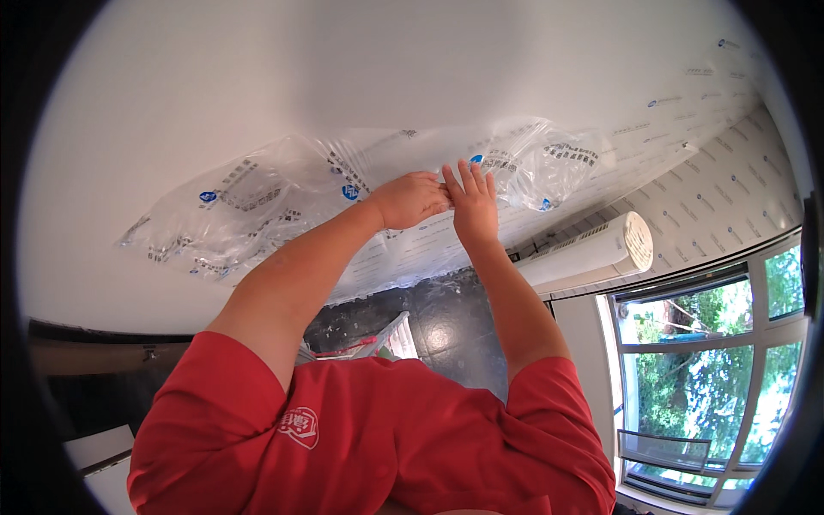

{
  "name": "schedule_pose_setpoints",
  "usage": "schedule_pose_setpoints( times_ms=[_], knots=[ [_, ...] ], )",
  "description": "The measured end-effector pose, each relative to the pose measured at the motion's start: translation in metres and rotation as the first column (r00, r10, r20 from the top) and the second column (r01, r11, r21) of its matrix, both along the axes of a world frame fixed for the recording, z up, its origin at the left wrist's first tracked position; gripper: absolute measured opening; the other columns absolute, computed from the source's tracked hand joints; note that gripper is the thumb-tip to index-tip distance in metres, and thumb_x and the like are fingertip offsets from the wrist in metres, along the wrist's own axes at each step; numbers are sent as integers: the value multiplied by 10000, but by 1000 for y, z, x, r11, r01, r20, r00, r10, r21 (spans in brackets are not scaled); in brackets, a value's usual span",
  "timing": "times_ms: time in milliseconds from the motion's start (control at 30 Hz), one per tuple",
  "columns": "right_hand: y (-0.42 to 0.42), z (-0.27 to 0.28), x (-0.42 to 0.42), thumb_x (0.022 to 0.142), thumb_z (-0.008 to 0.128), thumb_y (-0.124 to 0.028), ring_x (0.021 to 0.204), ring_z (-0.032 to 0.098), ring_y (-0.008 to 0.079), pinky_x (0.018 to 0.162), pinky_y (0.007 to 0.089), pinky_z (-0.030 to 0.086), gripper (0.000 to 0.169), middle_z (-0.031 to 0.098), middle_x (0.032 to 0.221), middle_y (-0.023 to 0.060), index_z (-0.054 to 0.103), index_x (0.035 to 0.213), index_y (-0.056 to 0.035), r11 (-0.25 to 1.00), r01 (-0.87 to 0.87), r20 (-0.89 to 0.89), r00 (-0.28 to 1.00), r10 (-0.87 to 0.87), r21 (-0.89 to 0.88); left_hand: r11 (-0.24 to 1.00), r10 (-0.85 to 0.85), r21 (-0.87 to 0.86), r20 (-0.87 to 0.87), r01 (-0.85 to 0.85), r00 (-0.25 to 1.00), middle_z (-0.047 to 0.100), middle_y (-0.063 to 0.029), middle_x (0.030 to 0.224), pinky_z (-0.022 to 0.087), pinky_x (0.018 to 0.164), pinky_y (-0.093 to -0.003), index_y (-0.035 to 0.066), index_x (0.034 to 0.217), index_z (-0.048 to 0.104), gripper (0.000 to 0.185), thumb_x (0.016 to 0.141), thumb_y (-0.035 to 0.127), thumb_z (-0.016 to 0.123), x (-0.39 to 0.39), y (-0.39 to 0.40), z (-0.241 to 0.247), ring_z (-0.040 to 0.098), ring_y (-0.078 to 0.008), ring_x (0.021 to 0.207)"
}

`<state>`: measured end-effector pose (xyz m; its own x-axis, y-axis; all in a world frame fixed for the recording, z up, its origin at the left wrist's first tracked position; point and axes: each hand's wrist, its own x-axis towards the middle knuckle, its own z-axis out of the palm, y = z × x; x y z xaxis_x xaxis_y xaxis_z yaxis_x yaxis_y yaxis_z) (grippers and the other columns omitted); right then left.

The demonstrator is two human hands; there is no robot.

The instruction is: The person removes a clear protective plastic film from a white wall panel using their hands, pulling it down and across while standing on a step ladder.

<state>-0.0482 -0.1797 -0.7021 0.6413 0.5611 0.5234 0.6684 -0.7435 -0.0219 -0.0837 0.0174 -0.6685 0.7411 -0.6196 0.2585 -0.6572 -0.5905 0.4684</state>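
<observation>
Clear plastic film printed with dark and blue marks hangs in loose folds against a white wall. My left hand lies at the film near the middle of the view, its fingers bent and close together; whether it pinches the film is hidden. Beside it my right hand is spread, palm towards the film, its fingertips near a blue mark. The fingers of both hands meet or overlap. More bunched film bulges out to the right of my right hand.
An upright white air conditioner stands at the right, before a film-covered wall. A window is at the lower right. Below me are a dark tiled floor and a white and pink object, partly hidden by my red shirt.
</observation>
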Motion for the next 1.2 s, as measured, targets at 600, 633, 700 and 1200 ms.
schedule_pose_setpoints(
  times_ms=[600,633,700,1200],
  knots=[
    [-10,-2,-5,946,568,-147,1288,551,280,1141,508,325,423,618,1366,63,620,1358,-226,996,54,-6,998,-55,-75,995,45,89,64,-51,997,580,-37,1423,327,1191,-420,128,1341,604,388,999,307,560,-17,-7,-10,491,-237,1352],
    [-8,4,-4,936,573,-152,1235,587,270,1114,499,354,381,657,1305,49,658,1301,-218,997,43,11,999,-42,-59,997,66,31,95,-69,993,546,-30,1472,321,1195,-421,135,1380,579,431,986,309,582,-24,-3,-13,464,-236,1385],
    [-1,10,3,865,604,-97,1095,628,233,1065,491,385,376,701,1136,8,691,1199,-246,998,50,-2,999,-50,-25,996,73,24,292,-84,954,488,-13,1524,286,1206,-472,160,1418,548,517,936,317,651,-42,25,-10,403,-233,1436],
    [11,90,-28,828,752,-216,1352,503,253,1149,672,235,667,562,1431,33,511,1444,-302,960,105,-172,973,-153,-259,543,266,342,796,-767,544,331,-10,1639,115,1214,-600,253,1498,468,656,866,229,643,-162,254,32,280,-197,1520]
  ],
)
